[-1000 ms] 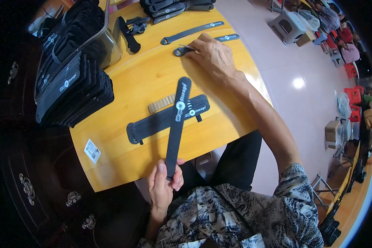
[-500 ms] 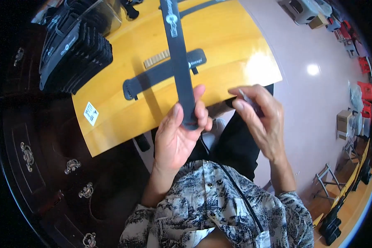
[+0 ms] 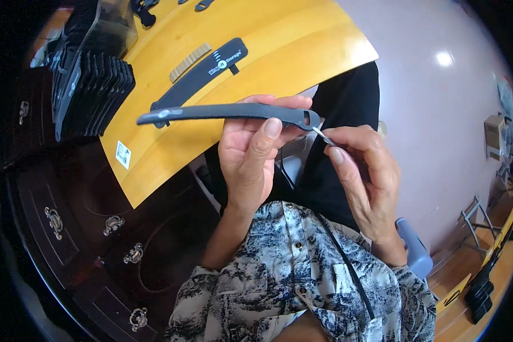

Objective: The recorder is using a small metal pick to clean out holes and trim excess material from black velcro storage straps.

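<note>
Across my left hand (image 3: 246, 157) lies a black hook-and-loop strap (image 3: 205, 112) with pale print near its far-left end. My thumb presses on it, with the fingers behind. The strap's rounded right end has a small slot. In a pinch, my right hand (image 3: 367, 171) holds a slim pointed metal tool (image 3: 325, 138); its tip is at the edge of the slotted end, and its exact kind is hidden by the fingers. On the table beyond, a second black strap (image 3: 196, 81) lies flat with white print and a small tab.
The yellow wooden table (image 3: 302, 48) bears a tan ridged strip (image 3: 190, 62) and a white sticker (image 3: 123, 154). At its left edge stands a stack of black straps (image 3: 97, 94) by a clear plastic container (image 3: 122, 25). Dark drawers (image 3: 54, 222) stand at left, a grey-blue stool (image 3: 414, 251) at right.
The strap in my left hand has turned from upright to nearly level, its slotted end now toward the right. My right hand has brought the metal tool to that end. The view has shifted.
</note>
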{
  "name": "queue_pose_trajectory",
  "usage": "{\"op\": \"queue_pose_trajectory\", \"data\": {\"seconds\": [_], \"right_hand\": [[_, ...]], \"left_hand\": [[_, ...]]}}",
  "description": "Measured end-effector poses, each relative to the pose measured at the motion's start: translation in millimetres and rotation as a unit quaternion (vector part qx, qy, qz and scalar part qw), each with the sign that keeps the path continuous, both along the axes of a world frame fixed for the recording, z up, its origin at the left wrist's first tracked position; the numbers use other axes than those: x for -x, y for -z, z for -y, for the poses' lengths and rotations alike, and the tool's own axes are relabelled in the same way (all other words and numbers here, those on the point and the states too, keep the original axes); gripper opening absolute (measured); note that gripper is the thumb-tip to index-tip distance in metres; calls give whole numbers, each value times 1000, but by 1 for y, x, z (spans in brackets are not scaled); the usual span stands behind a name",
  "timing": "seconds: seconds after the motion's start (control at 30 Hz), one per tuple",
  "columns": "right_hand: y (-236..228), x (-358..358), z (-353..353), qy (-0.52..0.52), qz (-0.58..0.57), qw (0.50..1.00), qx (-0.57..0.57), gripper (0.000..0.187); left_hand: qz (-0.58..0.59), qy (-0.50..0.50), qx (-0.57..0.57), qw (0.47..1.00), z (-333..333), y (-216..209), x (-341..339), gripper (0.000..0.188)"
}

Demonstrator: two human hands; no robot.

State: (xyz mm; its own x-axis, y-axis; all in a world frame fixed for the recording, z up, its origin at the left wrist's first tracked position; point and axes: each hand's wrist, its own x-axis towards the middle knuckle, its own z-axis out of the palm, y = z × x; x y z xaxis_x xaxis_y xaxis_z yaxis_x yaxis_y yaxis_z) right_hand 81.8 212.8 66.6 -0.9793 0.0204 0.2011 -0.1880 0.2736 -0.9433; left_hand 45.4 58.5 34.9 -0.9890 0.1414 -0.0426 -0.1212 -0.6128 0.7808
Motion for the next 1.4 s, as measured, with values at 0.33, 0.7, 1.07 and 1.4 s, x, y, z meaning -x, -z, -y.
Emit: {"op": "queue_pose_trajectory", "data": {"seconds": [0.33,0.7,1.07,1.4], "right_hand": [[14,17,0,-10,2,998,-59,14],[20,20,11,-16,33,997,-71,16],[23,26,19,-35,29,994,-97,19],[20,29,19,-45,50,992,-102,20]], "left_hand": [[0,-30,7,1000,-4,18,0,26],[4,-82,103,991,-5,24,1,24],[-11,-100,102,990,3,30,2,20],[-3,-86,66,994,7,35,4,20]]}}
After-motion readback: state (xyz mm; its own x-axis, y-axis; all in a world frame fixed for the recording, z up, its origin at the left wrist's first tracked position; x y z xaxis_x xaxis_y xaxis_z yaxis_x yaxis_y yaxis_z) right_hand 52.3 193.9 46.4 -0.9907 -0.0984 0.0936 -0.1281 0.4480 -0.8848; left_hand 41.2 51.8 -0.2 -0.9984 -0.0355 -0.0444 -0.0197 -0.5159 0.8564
